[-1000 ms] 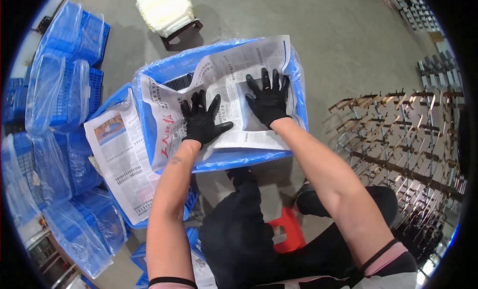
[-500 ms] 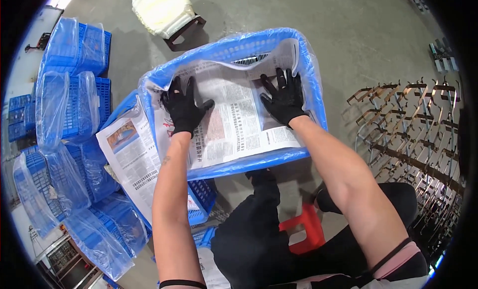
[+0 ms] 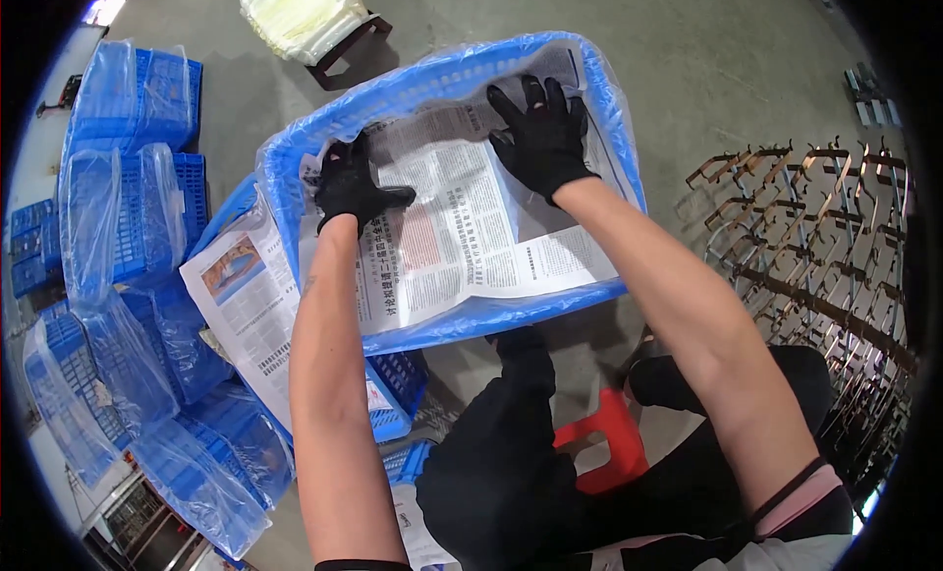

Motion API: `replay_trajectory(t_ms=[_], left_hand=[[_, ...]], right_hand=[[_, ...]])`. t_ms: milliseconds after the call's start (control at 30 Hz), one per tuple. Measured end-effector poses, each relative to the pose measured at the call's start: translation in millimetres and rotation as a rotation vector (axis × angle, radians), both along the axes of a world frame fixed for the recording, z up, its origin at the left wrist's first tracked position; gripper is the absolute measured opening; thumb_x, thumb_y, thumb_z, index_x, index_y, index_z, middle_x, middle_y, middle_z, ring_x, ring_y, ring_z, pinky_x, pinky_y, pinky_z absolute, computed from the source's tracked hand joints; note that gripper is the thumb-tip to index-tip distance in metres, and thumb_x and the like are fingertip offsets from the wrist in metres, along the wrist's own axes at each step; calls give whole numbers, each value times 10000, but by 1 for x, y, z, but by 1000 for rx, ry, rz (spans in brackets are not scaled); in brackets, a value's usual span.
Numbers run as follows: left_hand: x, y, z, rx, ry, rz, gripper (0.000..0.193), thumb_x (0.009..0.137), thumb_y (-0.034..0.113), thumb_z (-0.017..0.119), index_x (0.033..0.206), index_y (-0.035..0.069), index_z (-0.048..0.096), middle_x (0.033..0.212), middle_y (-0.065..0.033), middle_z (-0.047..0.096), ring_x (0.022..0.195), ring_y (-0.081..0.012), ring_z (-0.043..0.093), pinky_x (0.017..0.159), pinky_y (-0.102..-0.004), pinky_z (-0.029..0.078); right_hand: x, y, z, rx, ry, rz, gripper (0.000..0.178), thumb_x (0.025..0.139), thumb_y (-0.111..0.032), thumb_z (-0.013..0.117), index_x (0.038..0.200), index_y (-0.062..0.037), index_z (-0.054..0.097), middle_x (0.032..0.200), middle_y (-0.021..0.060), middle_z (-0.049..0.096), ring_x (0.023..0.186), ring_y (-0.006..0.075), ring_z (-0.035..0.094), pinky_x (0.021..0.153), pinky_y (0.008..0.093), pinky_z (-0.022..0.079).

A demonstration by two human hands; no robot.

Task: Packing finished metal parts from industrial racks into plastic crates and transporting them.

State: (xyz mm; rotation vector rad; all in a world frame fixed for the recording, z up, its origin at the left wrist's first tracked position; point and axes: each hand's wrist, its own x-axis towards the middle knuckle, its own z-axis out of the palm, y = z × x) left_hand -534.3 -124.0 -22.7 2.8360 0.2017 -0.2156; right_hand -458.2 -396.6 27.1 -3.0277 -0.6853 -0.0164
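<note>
In front of me is a blue plastic basket [image 3: 432,78] lined with clear plastic film. Sheets of newspaper [image 3: 432,247] cover its inside. My left hand [image 3: 349,188], in a black glove, lies against the newspaper at the basket's left side, thumb stretched to the right and fingers apart. Toward the far right corner, my right hand [image 3: 542,134], gloved the same way, rests on the paper with its fingers spread. Neither hand grips anything. Along the far wall and the right side the newspaper rises up the basket's inside.
Several blue baskets [image 3: 187,207] draped in clear film stand at the left. More newspaper [image 3: 236,276] lies beside the lined basket. A stack of pale sheets [image 3: 300,21] rests on a dark stool at the back. Metal hook racks [image 3: 815,237] stand right; a red stool [image 3: 614,438] is below.
My right hand has moved up and left, to the paper at the far side. My left hand has shifted slightly, its fingers more bent. The newspaper's far edge now lies closer to the basket wall.
</note>
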Motion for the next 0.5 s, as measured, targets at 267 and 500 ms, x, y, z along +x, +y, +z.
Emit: replay_trajectory(t_ms=[267,500], left_hand=[[-24,18,-15,-82,-138,-168,1186,499,491,855,1449,73,281,1460,-240,293,1360,-420,248,1125,-459,233],[-61,27,34,-33,16,-347,1226,478,548,840,1476,154,247,1482,-233,255,1372,-394,248,1114,-475,226]], right_hand=[[27,3,-2,-262,120,13,776,796,-633,529,1465,-318,291,1531,163,201,1383,501,57,1124,594,73],[25,9,8,-360,259,37,901,726,-704,553,1480,-326,237,1561,111,129,1393,496,-18,1134,590,54]])
